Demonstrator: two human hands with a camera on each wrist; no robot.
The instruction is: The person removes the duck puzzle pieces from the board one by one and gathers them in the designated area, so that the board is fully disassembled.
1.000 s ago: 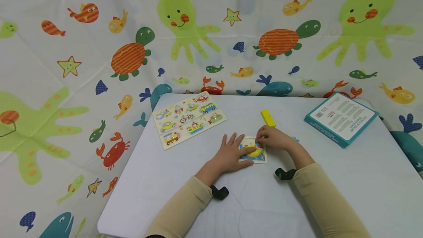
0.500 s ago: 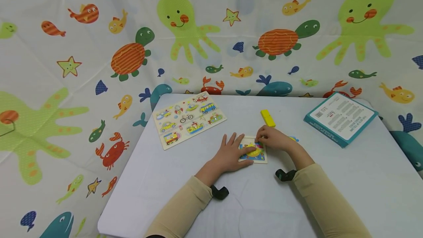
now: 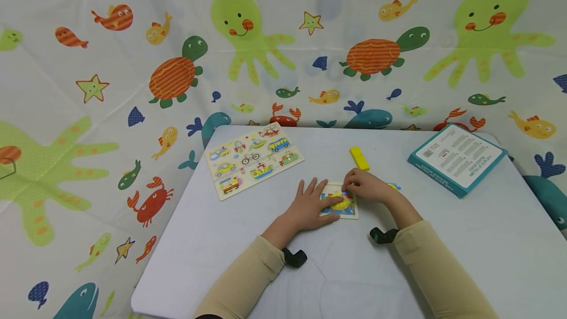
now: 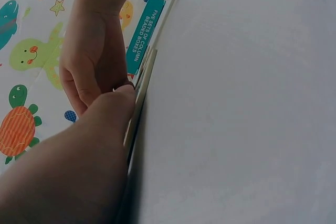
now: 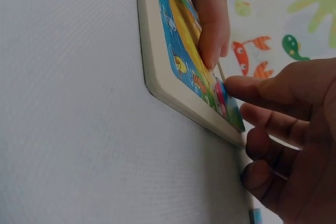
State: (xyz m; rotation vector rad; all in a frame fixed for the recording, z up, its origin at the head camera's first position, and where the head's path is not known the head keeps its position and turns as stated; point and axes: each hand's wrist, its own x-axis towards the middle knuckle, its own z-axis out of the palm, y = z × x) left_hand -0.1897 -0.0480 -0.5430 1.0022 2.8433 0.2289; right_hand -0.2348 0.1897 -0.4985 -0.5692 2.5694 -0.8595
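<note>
A small framed jigsaw puzzle [image 3: 353,210] with a yellow picture on blue lies on the table; its pale rim [image 5: 157,85] shows in the right wrist view. Across it from the left lies my left hand [image 3: 305,209], fingers spread and fairly straight, a fingertip pressing the yellow part. At the far right corner my right hand [image 3: 368,185] pinches a pink, blue and green puzzle piece [image 5: 231,104]. That piece sits over the corner, looking slightly raised; the hand hides part of it in the head view. A loose blue-and-yellow puzzle piece [image 3: 394,186] lies beyond the right wrist.
A yellow block [image 3: 359,158] lies just behind the right hand. To the back left is a wooden board [image 3: 242,169] with vehicle pictures. A teal-edged box [image 3: 460,156] rests at the back right. A sea-animal cloth [image 3: 283,48] hangs behind the white table [image 3: 199,240].
</note>
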